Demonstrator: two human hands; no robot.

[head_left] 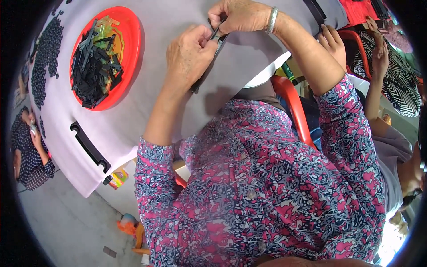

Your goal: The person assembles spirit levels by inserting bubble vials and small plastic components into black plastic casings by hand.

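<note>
Both hands work together over the worktop point(147, 111), which is covered with a pale grey cloth. The left hand point(189, 49) and the right hand point(238, 15) meet on a long black strip point(209, 60), a narrow plastic part that runs diagonally from the right fingers down past the left palm. The left grip is pressed together on the strip, thumb against fingers near its upper part. The right grip pinches the strip's upper end between thumb and forefinger. A silver bracelet point(272, 20) sits on the right wrist.

The strip is held just above the cloth, at the near edge of the worktop, in front of the person's chest.

To the left, well apart from the hands, a red round tray point(131, 49) holds a heap of small black strips point(95, 71) with some yellow-green pieces point(104, 29) among them. A black handle-shaped part point(89, 147) lies on the cloth near the worktop's left edge. Dark beads point(46, 53) lie spread beyond the tray.

Another person's hand point(333, 44) shows at the right, beside a red chair point(293, 107).
</note>
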